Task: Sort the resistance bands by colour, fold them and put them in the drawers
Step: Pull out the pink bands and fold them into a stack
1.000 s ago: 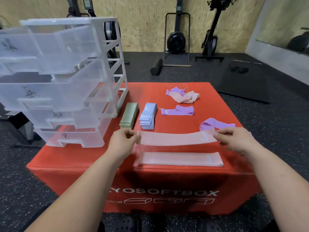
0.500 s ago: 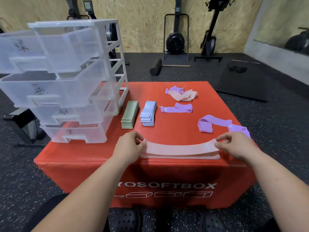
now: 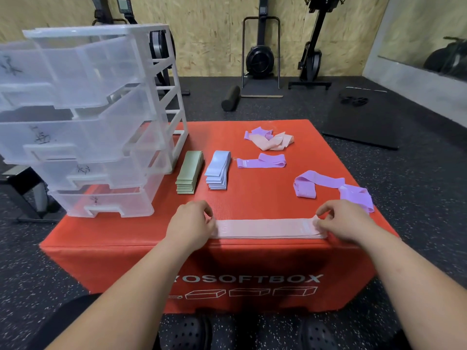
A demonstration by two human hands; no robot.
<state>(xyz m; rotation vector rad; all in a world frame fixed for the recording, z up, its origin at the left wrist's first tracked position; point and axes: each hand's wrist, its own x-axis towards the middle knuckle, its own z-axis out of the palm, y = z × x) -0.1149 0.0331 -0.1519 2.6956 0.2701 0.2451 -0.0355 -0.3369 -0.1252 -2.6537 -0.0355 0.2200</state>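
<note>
A flat stack of pink bands (image 3: 265,228) lies along the front edge of the red soft box (image 3: 126,238). My left hand (image 3: 190,223) pinches its left end and my right hand (image 3: 340,219) pinches its right end. Behind them stand a folded green stack (image 3: 190,171) and a folded light-blue stack (image 3: 218,169). Loose purple bands lie at mid box (image 3: 261,161) and at the right edge (image 3: 331,185). A mixed pink and purple heap (image 3: 269,138) sits at the back. The clear drawer unit (image 3: 86,117) stands on the left, its drawers pulled open.
Rowing machines (image 3: 260,54) and a foam roller (image 3: 230,98) stand by the plywood wall. A black mat (image 3: 364,117) lies on the floor at right. A metal bench leg (image 3: 27,190) sits left of the box. My dark shoes (image 3: 187,332) show below the box.
Both hands lowered the pink band they held stretched above the box onto the other pink bands at the front edge. It now lies flat on that stack.
</note>
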